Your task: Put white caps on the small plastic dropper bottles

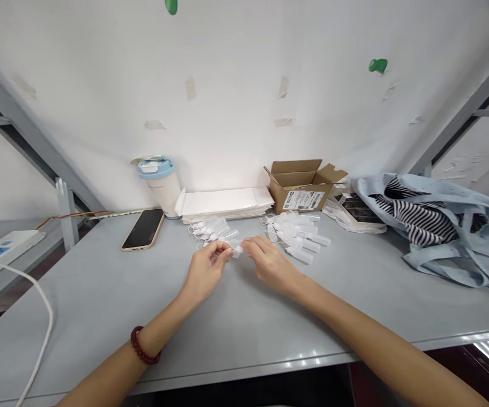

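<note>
Between my two hands is a small translucent plastic squeeze bottle (236, 250), its white tip showing in the gap. My left hand (206, 268) pinches it from the left with thumb and forefinger. From the right, the fingers of my right hand (269, 263) close around its other end, and they cover most of that part. Just behind my left hand lies a cluster of similar bottles (216, 227) with white tips and thin loops. A second cluster of bottles (301, 233) lies beyond my right hand.
A stack of white paper or envelopes (227, 203) lies by the wall, beside an open cardboard box (301, 189). At left are a phone (143, 229), a lidded cup (163, 189) and a power strip (4, 257). A light-blue cloth bag (431, 260) sits at right.
</note>
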